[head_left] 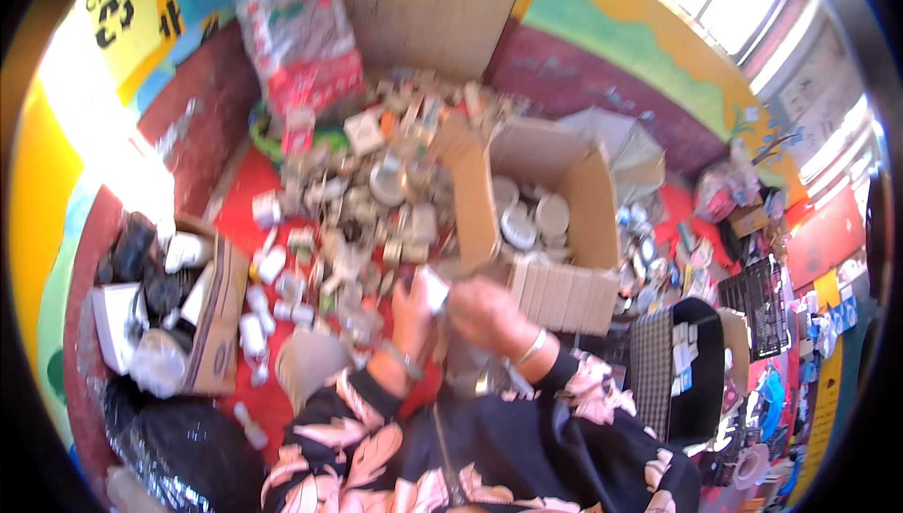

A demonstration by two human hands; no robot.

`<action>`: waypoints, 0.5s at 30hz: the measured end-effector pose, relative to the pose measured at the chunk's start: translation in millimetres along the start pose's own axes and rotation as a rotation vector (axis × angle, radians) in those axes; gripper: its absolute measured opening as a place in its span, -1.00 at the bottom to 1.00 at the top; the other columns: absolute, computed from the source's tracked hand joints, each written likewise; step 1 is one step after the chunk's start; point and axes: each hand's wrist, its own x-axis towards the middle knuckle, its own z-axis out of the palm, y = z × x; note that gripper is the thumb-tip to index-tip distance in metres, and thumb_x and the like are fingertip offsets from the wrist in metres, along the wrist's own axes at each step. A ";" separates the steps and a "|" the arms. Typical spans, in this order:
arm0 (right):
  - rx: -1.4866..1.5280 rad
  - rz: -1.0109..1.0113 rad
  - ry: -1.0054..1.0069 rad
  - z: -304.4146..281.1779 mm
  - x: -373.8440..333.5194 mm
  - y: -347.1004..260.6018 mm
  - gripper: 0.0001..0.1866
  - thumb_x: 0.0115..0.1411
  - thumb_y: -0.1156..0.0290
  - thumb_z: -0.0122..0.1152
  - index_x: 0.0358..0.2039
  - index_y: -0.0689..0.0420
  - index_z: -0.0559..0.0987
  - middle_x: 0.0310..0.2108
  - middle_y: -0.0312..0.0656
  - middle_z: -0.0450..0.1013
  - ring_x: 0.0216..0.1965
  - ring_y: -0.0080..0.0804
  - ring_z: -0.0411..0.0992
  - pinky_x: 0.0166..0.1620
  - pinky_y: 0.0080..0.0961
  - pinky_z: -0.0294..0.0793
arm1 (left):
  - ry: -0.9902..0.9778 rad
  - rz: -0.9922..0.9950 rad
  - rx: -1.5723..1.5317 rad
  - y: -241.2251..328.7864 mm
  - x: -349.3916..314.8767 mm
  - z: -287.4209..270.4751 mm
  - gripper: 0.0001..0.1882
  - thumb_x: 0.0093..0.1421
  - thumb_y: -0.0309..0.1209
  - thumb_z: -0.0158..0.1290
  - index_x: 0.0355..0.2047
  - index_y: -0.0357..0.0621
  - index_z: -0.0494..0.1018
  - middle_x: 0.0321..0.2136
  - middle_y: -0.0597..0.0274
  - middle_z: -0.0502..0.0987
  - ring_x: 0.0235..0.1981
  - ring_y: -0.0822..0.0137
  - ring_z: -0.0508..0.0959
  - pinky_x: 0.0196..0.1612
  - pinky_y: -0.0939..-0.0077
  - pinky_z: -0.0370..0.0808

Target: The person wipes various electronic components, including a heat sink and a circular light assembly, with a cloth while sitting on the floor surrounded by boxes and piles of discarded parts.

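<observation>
My left hand is closed around a small white item, which looks like a little carton or container; blur hides its exact kind. Close beside it, my right hand has its fingers curled in at the item's right side. Whether those fingers pinch part of it is hidden. Both hands are held in front of my body, above a heap of small boxes and containers. Just beyond my right hand stands an open cardboard box with several round whitish lids or tubs in it.
At left, a cardboard box holds black and white containers, with a black plastic bag nearer. White bottles lie on the red floor. A filled clear sack leans at the back. Right are a checkered bin and black crate.
</observation>
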 end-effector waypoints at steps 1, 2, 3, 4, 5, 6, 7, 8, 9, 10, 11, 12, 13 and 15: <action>-0.051 0.059 -0.038 -5.7 -4.7 -2.5 -0.81 -0.11 0.49 0.14 -0.40 0.12 0.45 -0.55 -0.17 0.33 -0.47 -0.15 0.35 -0.40 -0.28 0.38 | -0.058 -0.006 -0.030 -5.2 0.3 -0.6 -0.74 0.25 -0.30 -0.05 -0.24 -0.29 0.27 -0.42 0.13 0.47 -0.47 0.34 0.52 -0.42 0.50 0.49; -0.059 0.061 -0.057 -13.3 -5.0 -5.3 -0.71 -0.13 0.42 0.19 -0.35 0.14 0.38 -0.48 -0.15 0.35 -0.43 -0.16 0.37 -0.39 -0.28 0.42 | -0.092 -0.052 -0.047 0.0 -4.3 5.5 -0.74 0.25 -0.31 -0.06 -0.25 -0.29 0.26 -0.43 0.11 0.46 -0.49 0.32 0.52 -0.43 0.48 0.50; -0.019 0.066 -0.018 -15.7 -5.4 -6.5 -0.69 -0.14 0.42 0.22 -0.33 0.15 0.41 -0.46 -0.15 0.38 -0.39 -0.14 0.40 -0.36 -0.29 0.43 | -0.073 -0.045 -0.050 0.9 -4.1 8.2 -0.75 0.26 -0.31 -0.06 -0.25 -0.27 0.26 -0.43 0.09 0.47 -0.48 0.30 0.54 -0.43 0.46 0.51; 0.070 0.104 0.060 -13.1 -12.9 -7.9 -0.72 -0.13 0.44 0.23 -0.35 0.16 0.43 -0.46 -0.14 0.40 -0.38 -0.13 0.41 -0.36 -0.32 0.43 | -0.066 -0.081 -0.058 2.4 -10.0 11.9 -0.76 0.26 -0.31 -0.07 -0.24 -0.26 0.26 -0.42 0.07 0.48 -0.46 0.28 0.55 -0.42 0.45 0.51; 0.159 0.139 0.138 -10.1 -17.3 -5.5 -0.74 -0.12 0.45 0.25 -0.37 0.18 0.45 -0.45 -0.13 0.41 -0.38 -0.13 0.42 -0.35 -0.35 0.43 | -0.056 -0.115 -0.066 5.7 -16.0 16.1 -0.77 0.27 -0.32 -0.08 -0.23 -0.26 0.27 -0.41 0.05 0.48 -0.44 0.26 0.56 -0.41 0.44 0.52; 0.264 0.283 0.186 -9.4 -16.7 -1.1 -0.78 -0.10 0.47 0.26 -0.40 0.20 0.46 -0.46 -0.12 0.41 -0.40 -0.18 0.41 -0.34 -0.39 0.42 | -0.101 -0.110 -0.060 9.2 -15.2 21.0 -0.78 0.27 -0.32 -0.09 -0.23 -0.26 0.29 -0.40 0.07 0.49 -0.41 0.25 0.56 -0.37 0.45 0.52; 0.379 0.440 0.224 -5.0 -19.9 1.8 -0.81 -0.09 0.48 0.26 -0.43 0.22 0.48 -0.47 -0.12 0.41 -0.42 -0.23 0.41 -0.33 -0.44 0.41 | -0.130 -0.117 -0.051 12.4 -16.1 22.5 -0.78 0.28 -0.32 -0.10 -0.24 -0.25 0.32 -0.39 0.09 0.50 -0.38 0.25 0.56 -0.33 0.45 0.52; 0.495 0.427 0.360 2.7 -21.2 14.4 -0.85 -0.06 0.50 0.24 -0.46 0.24 0.47 -0.50 -0.14 0.38 -0.46 -0.41 0.36 -0.34 -0.51 0.37 | -0.144 -0.131 -0.038 14.5 -18.0 21.5 -0.78 0.28 -0.32 -0.12 -0.24 -0.24 0.35 -0.37 0.11 0.50 -0.35 0.24 0.56 -0.28 0.46 0.52; 0.469 0.509 0.346 -3.2 -26.7 29.2 -0.83 -0.08 0.52 0.24 -0.44 0.24 0.47 -0.50 -0.21 0.37 -0.44 -0.51 0.33 -0.34 -0.55 0.37 | -0.173 -0.196 -0.094 18.4 -21.6 25.7 -0.76 0.28 -0.29 -0.10 -0.20 -0.23 0.35 -0.36 0.11 0.50 -0.34 0.23 0.55 -0.25 0.35 0.51; 0.860 0.676 0.491 7.6 -30.6 47.0 -0.85 -0.08 0.57 0.22 -0.45 0.26 0.47 -0.50 -0.27 0.38 -0.44 -0.53 0.34 -0.35 -0.57 0.37 | -0.219 -0.229 -0.203 17.4 -17.4 23.8 -0.74 0.28 -0.25 -0.10 -0.20 -0.19 0.36 -0.36 0.12 0.50 -0.32 0.22 0.53 -0.23 0.26 0.50; 1.087 0.842 0.488 -1.4 -23.5 51.1 -0.87 -0.03 0.57 0.18 -0.40 0.25 0.50 -0.44 -0.32 0.41 -0.37 -0.58 0.35 -0.30 -0.56 0.37 | -0.222 -0.255 -0.271 26.9 -11.2 19.5 -0.73 0.28 -0.22 -0.12 -0.20 -0.16 0.36 -0.36 0.14 0.50 -0.32 0.20 0.53 -0.22 0.22 0.50; 1.034 0.808 0.539 -19.3 -28.3 55.3 -0.86 0.06 0.51 0.16 -0.32 0.20 0.52 -0.40 -0.31 0.43 -0.36 -0.60 0.38 -0.30 -0.57 0.39 | -0.229 -0.313 -0.315 25.8 -3.8 14.9 -0.70 0.28 -0.18 -0.12 -0.20 -0.17 0.37 -0.36 0.15 0.50 -0.33 0.17 0.52 -0.21 0.23 0.50; 1.178 0.902 0.613 -23.6 -37.8 72.9 -0.84 0.11 0.43 0.12 -0.29 0.19 0.52 -0.37 -0.28 0.44 -0.33 -0.53 0.40 -0.28 -0.54 0.40 | -0.219 -0.326 -0.292 24.9 5.7 6.7 -0.68 0.28 -0.17 -0.13 -0.19 -0.17 0.37 -0.37 0.15 0.50 -0.35 0.17 0.52 -0.21 0.22 0.51; 1.492 0.943 0.758 -45.8 -35.7 83.7 -0.79 0.18 0.36 0.05 -0.23 0.19 0.50 -0.31 -0.24 0.46 -0.24 -0.43 0.42 -0.18 -0.40 0.42 | -0.154 -0.392 -0.356 21.7 16.2 -3.0 -0.64 0.29 -0.15 -0.17 -0.13 -0.20 0.36 -0.39 0.14 0.50 -0.36 0.20 0.52 -0.24 0.23 0.50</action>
